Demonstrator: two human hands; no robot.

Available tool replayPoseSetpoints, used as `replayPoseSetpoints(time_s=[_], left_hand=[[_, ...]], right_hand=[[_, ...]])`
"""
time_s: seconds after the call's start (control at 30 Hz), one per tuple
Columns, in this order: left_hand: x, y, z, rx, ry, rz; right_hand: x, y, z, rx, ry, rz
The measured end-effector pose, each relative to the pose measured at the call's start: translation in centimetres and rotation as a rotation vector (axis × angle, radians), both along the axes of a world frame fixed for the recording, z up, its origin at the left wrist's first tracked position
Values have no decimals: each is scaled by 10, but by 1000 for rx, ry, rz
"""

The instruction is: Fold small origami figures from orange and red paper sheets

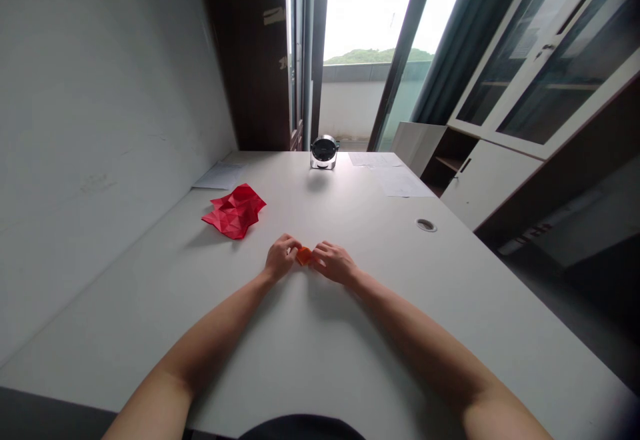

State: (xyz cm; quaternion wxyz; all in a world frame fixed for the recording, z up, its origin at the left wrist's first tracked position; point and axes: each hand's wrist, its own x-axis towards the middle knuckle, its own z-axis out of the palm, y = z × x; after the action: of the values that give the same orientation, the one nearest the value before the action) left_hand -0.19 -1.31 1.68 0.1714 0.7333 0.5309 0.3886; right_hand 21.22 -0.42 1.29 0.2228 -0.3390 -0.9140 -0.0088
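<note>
A small piece of folded orange paper (303, 256) is held between my two hands, low over the middle of the white table. My left hand (283, 255) pinches its left side, fingers closed. On the right side, the fingers of my right hand (332, 261) are closed on the paper too. Parts of the paper are hidden behind the fingertips. A crumpled, creased sheet of red paper (237, 211) lies to the left, beyond my left hand and apart from it.
A small round black fan-like device on a stand (324, 152) is at the table's far end. White sheets (400, 180) lie back right, another sheet (219, 176) back left by the wall. A round cable hole (426, 225) is set in the table (280, 360) at right.
</note>
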Motion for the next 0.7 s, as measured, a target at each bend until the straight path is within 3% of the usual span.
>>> replayPoseSetpoints(time_s=[0.27, 0.7], left_hand=[[-2, 3, 4, -88, 1, -19], [-6, 5, 3, -139, -111, -57]], right_hand=[[3, 6, -4, -19, 43, -90], [8, 9, 0, -162, 383, -208]])
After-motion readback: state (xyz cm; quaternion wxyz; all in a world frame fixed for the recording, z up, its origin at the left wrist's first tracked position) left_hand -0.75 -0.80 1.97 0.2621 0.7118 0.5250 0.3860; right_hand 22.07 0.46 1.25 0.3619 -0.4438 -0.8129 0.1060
